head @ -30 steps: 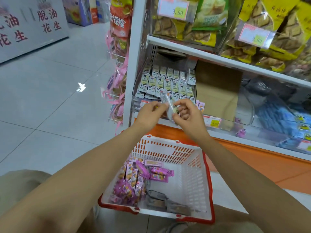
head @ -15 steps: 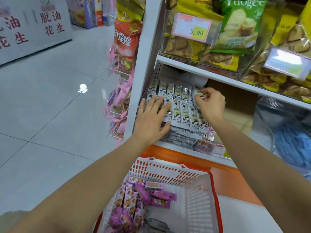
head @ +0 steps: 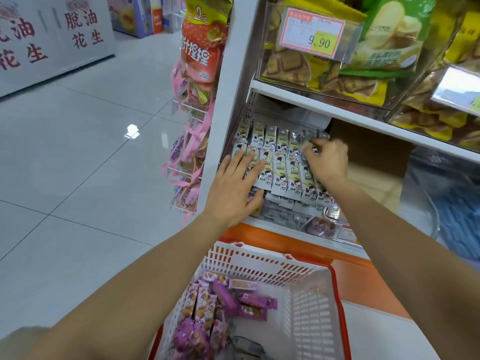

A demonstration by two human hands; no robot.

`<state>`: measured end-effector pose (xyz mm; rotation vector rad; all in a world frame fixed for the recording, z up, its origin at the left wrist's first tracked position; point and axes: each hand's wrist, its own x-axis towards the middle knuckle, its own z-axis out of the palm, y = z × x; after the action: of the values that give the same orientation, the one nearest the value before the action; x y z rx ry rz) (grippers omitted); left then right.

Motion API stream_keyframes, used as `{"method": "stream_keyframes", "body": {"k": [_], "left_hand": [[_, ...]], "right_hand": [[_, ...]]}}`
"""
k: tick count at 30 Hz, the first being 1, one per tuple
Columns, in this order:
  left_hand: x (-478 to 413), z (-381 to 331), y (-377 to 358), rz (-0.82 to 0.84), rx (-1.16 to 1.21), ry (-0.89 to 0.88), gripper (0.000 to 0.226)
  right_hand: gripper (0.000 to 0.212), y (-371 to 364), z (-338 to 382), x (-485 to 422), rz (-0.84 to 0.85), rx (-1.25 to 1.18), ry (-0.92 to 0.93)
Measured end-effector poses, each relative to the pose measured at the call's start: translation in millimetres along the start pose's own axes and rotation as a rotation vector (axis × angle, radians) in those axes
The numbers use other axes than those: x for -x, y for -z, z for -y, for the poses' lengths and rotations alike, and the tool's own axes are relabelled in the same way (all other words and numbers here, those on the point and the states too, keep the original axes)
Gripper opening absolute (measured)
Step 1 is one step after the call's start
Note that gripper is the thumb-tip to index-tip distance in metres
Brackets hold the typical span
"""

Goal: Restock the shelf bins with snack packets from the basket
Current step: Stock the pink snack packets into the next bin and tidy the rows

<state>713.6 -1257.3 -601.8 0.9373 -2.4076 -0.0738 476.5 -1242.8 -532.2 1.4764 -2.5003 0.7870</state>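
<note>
Rows of white cartoon-printed snack packets [head: 281, 162] fill a clear bin [head: 285, 219] on the lower shelf. My left hand [head: 235, 188] lies flat, fingers spread, on the left packets. At the bin's back right, my right hand [head: 324, 158] has its fingers curled on one white packet [head: 313, 137]. Below the shelf stands a white basket with a red rim [head: 259, 263], holding several purple snack packets [head: 215, 310] at its left side.
A brown cardboard box [head: 371, 162] sits right of the bin, with blue packets [head: 457, 219] further right. Yellow and green biscuit bags [head: 337, 61] fill the shelf above. Pink hanging snack strips [head: 192, 141] dangle at the shelf's left end, beside tiled floor [head: 91, 152].
A second ago both hands held one white packet above the basket. They then reached into the bin; since half a second ago they have barely moved.
</note>
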Motion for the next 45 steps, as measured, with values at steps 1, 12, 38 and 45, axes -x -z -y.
{"method": "stream_keyframes", "body": {"k": [1,12,38,45], "left_hand": [[0.6,-0.8,1.2,0.002,-0.006,-0.004,0.064],[55.6,-20.9,20.0,-0.166,-0.054,-0.069,0.047],[264.0,26.3,-86.6,0.463,-0.006,0.486,0.076],[265.2,27.3,-89.0,0.460,0.007,0.496,0.076]], "right_hand": [[0.044,3.8,0.5,2.6,0.022,0.013,0.012],[0.023,26.3,10.1,128.8,0.135,-0.483,0.406],[0.038,-226.9,-134.8,381.3,1.369,0.160,0.247],[0.048,-235.1,-143.6,377.7,1.382,0.311,0.295]]}}
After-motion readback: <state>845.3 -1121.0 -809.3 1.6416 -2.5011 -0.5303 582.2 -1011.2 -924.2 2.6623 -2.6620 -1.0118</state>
